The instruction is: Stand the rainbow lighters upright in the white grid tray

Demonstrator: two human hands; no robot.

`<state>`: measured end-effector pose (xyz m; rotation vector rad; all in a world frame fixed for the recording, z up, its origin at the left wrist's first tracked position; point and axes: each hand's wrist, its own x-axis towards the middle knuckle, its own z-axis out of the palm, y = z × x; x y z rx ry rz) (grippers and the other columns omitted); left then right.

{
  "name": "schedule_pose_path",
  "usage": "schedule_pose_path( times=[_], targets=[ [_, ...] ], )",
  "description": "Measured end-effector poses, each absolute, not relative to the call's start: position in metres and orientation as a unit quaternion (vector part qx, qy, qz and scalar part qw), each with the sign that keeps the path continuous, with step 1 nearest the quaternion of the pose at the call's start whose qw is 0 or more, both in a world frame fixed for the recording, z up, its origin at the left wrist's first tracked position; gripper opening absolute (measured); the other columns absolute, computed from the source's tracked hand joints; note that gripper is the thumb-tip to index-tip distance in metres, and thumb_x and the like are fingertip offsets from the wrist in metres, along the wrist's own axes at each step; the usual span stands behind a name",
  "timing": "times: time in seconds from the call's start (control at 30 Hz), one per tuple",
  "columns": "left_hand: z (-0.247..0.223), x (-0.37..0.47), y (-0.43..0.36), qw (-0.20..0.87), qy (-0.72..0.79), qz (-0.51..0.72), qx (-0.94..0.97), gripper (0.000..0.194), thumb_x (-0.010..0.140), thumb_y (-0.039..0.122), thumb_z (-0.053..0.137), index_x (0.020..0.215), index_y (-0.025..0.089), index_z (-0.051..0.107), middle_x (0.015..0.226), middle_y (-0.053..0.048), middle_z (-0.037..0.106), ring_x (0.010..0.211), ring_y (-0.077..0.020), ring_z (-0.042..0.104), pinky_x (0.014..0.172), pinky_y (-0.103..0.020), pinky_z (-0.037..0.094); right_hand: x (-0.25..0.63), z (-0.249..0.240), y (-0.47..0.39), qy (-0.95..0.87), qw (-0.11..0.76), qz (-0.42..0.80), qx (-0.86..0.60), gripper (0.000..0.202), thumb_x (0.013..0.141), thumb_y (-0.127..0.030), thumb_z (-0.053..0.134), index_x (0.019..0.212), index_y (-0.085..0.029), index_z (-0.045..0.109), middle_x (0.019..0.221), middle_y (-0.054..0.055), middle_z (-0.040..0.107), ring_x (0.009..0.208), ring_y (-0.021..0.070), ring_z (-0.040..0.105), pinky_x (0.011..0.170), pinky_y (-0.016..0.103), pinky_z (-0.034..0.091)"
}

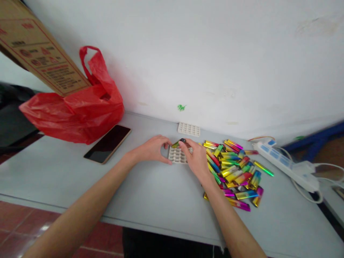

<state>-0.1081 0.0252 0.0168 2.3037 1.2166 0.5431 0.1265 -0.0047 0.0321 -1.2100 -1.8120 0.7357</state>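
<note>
A small white tray (177, 156) with rows of hollows lies on the grey table between my hands. My left hand (156, 149) is at its left edge, thumb and fingers apart, with the fingertips near the tray's corners. Over the tray's back part, my right hand (195, 156) pinches a shiny yellow-green lighter (175, 144) with a dark end. Beside my right hand spreads a heap of metallic coloured lighters (233, 173), partly hidden by my right wrist.
Against the wall lies a second white tray (189, 129). A phone (108, 144), a red plastic bag (77, 113) and a cardboard box (43, 50) are on the left. A power strip (286, 166) with cables is on the right.
</note>
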Motion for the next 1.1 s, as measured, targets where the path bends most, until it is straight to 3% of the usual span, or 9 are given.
schedule_pose_path(
  times=[0.17, 0.33, 0.5, 0.67, 0.83, 1.0, 1.1],
  targets=[
    [0.017, -0.107, 0.025, 0.225, 0.442, 0.198, 0.845, 0.064, 0.061, 0.073, 0.091, 0.095, 0.023, 0.070, 0.095, -0.003, 0.072, 0.093, -0.0277, 0.067, 0.087, -0.038, 0.053, 0.120, 0.022, 0.006, -0.793, 0.330, 0.209, -0.467, 0.028, 0.111, -0.043, 0.055, 0.113, -0.024, 0.075, 0.107, 0.012, 0.082, 0.100, 0.0296, 0.076, 0.093, 0.038, 0.051],
    [0.019, -0.108, 0.024, 0.216, 0.438, 0.194, 0.851, 0.061, 0.066, 0.074, 0.087, 0.093, 0.023, 0.066, 0.093, -0.001, 0.070, 0.092, -0.0269, 0.066, 0.086, -0.037, 0.052, 0.115, 0.024, 0.008, -0.826, 0.242, 0.138, -0.490, 0.031, 0.114, -0.044, 0.052, 0.116, -0.024, 0.076, 0.098, 0.012, 0.083, 0.091, 0.0269, 0.075, 0.092, 0.037, 0.049],
    [0.021, -0.108, 0.026, 0.226, 0.447, 0.188, 0.845, 0.063, 0.062, 0.072, 0.090, 0.094, 0.023, 0.067, 0.095, -0.002, 0.070, 0.092, -0.0264, 0.067, 0.086, -0.036, 0.052, 0.141, 0.029, 0.002, -0.807, 0.271, 0.121, -0.510, 0.034, 0.113, -0.044, 0.055, 0.135, -0.023, 0.070, 0.100, 0.010, 0.081, 0.092, 0.0276, 0.074, 0.096, 0.041, 0.049],
    [0.018, -0.110, 0.029, 0.235, 0.448, 0.184, 0.842, 0.063, 0.062, 0.071, 0.091, 0.096, 0.023, 0.068, 0.096, -0.003, 0.070, 0.093, -0.0276, 0.067, 0.085, -0.037, 0.053, 0.211, 0.038, 0.003, -0.778, 0.286, 0.102, -0.549, 0.020, 0.108, -0.033, 0.061, 0.105, -0.023, 0.077, 0.101, 0.011, 0.078, 0.098, 0.0294, 0.071, 0.097, 0.043, 0.050],
    [0.017, -0.111, 0.029, 0.237, 0.449, 0.187, 0.841, 0.064, 0.062, 0.073, 0.090, 0.095, 0.023, 0.067, 0.096, -0.002, 0.070, 0.091, -0.0267, 0.066, 0.083, -0.036, 0.053, 0.251, 0.043, 0.004, -0.774, 0.237, 0.118, -0.575, 0.019, 0.097, -0.036, 0.079, 0.109, -0.021, 0.080, 0.110, 0.012, 0.081, 0.107, 0.0327, 0.072, 0.101, 0.047, 0.052],
    [0.021, -0.110, 0.028, 0.231, 0.456, 0.181, 0.840, 0.065, 0.060, 0.074, 0.089, 0.092, 0.023, 0.064, 0.094, -0.002, 0.069, 0.089, -0.0267, 0.066, 0.082, -0.037, 0.053, 0.242, 0.040, 0.007, -0.779, 0.201, 0.167, -0.570, 0.017, 0.100, -0.026, 0.073, 0.114, -0.020, 0.081, 0.111, 0.010, 0.083, 0.095, 0.0258, 0.075, 0.097, 0.042, 0.055],
    [0.024, -0.110, 0.027, 0.234, 0.455, 0.174, 0.841, 0.062, 0.064, 0.072, 0.088, 0.091, 0.023, 0.064, 0.095, -0.003, 0.069, 0.090, -0.0270, 0.066, 0.083, -0.038, 0.053, 0.240, 0.037, 0.008, -0.788, 0.194, 0.135, -0.568, 0.022, 0.103, -0.025, 0.069, 0.122, -0.018, 0.080, 0.121, 0.014, 0.081, 0.107, 0.0269, 0.074, 0.105, 0.042, 0.052]
  ],
)
